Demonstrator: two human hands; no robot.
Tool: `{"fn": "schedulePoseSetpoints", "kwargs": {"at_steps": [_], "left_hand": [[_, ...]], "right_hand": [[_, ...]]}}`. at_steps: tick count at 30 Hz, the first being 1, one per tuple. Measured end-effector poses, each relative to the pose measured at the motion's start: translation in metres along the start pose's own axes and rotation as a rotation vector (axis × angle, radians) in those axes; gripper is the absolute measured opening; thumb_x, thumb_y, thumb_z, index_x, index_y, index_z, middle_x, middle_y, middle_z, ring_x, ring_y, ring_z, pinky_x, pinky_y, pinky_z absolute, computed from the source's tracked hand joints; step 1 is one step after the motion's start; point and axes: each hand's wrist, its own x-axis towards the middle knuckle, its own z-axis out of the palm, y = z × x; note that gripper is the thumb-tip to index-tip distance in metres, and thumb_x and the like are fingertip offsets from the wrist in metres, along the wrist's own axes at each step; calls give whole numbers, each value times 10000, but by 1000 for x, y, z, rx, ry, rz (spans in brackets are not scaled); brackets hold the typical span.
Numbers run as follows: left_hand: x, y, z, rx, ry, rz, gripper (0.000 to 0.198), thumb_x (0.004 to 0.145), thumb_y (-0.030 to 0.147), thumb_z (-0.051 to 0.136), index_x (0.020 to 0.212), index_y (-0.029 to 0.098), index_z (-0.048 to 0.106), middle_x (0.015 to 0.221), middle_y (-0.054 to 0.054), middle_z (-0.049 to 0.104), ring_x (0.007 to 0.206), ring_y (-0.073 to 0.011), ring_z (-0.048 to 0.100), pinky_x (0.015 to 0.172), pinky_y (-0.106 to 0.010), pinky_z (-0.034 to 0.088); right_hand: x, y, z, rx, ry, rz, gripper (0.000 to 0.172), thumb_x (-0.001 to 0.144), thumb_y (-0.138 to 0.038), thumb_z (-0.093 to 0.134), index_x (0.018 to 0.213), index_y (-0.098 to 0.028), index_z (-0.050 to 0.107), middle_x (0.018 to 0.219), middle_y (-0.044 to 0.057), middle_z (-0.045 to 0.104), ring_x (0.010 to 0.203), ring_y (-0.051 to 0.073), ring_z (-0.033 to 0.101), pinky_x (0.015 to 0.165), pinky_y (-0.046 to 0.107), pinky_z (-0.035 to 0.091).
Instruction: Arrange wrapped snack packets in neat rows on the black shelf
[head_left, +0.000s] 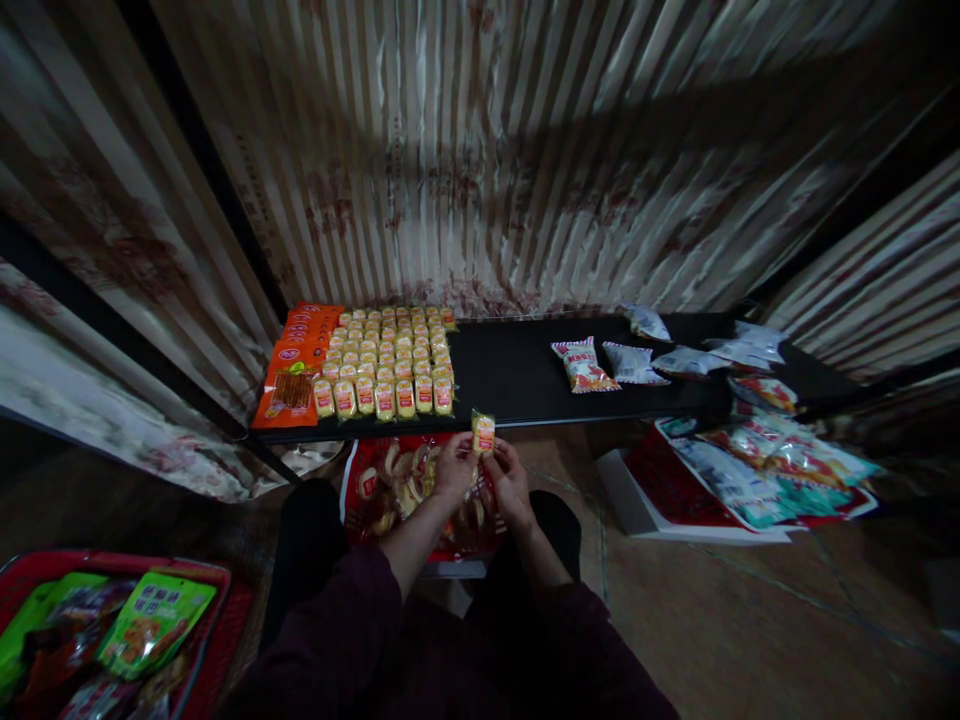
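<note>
My left hand [452,466] and my right hand [510,478] are close together below the front edge of a low black shelf [517,375]. Between their fingertips they hold one small yellow snack packet [483,433] upright. Under my hands lies a large red bag [390,485] with many of the same small packets inside. On the shelf's left part, several rows of yellow packets [390,360] stand side by side, and orange flat packs [296,365] lie to their left.
Several white and red snack bags [634,362] lie on the shelf's right part. A red and white box [720,480] piled with bags sits on the floor at right. A red basket [112,630] with green packs is at lower left. Striped curtains hang behind.
</note>
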Motion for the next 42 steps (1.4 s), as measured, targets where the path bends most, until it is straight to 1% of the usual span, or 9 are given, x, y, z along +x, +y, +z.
{"fn": "schedulePoseSetpoints", "kwargs": {"at_steps": [6,13,18,22,27,31,37,40,42], "left_hand": [[13,0,3,9,0,37,310,753,17,564,1005,164,667,941,-57,691,844,-119,630,830,-264,499],[27,-3,5,115,7,75,361,765,5,528,1067,155,658,977,-65,682,861,-121,621,848,-273,494],[32,5,6,146,26,96,372,763,-9,491,1043,153,675,1009,-70,689,904,-124,624,880,-276,491],[35,12,9,121,45,94,377,740,-7,491,1010,160,694,1016,-66,703,917,-131,639,897,-288,497],[42,16,12,82,17,58,354,741,32,518,1003,185,700,1002,-46,719,876,-141,658,878,-327,523],[49,23,14,97,14,40,368,741,26,508,1023,173,693,1008,-56,721,852,-138,658,835,-298,534],[58,35,16,144,34,66,393,720,-12,496,1020,151,691,1028,-67,720,869,-129,655,849,-258,509],[63,38,17,177,31,38,385,734,5,504,1044,143,684,1059,-77,712,839,-126,653,816,-250,516],[66,38,18,190,34,12,377,748,19,506,1051,160,681,1051,-61,714,824,-120,650,801,-247,520]], "right_hand": [[11,-8,6,44,-10,-5,458,678,-455,736,1051,-225,603,973,58,712,899,229,667,863,401,511],[28,-5,3,8,-34,-41,428,679,-437,733,1025,-216,612,1009,61,709,945,230,659,904,408,498],[35,-9,3,-29,-59,-66,415,711,-425,700,1056,-209,623,1038,73,706,973,235,655,936,420,489],[43,-11,4,-55,-63,-86,410,714,-419,693,1059,-207,632,1054,77,709,984,235,655,948,426,485],[55,-13,5,-79,-49,-118,398,704,-414,699,1036,-203,642,1043,75,711,971,232,659,962,433,479],[64,-15,9,-79,-46,-131,380,708,-403,689,1026,-201,640,1037,75,711,961,229,658,958,434,478],[77,-16,15,-58,-73,-137,364,712,-399,688,1017,-204,642,1027,68,712,949,220,658,937,416,492],[82,-15,16,-70,-68,-144,376,713,-418,691,1019,-205,641,1019,66,714,942,219,657,926,414,497],[85,-14,16,-78,-60,-150,380,709,-429,698,1012,-207,644,1008,63,714,931,217,658,919,413,498]]}}
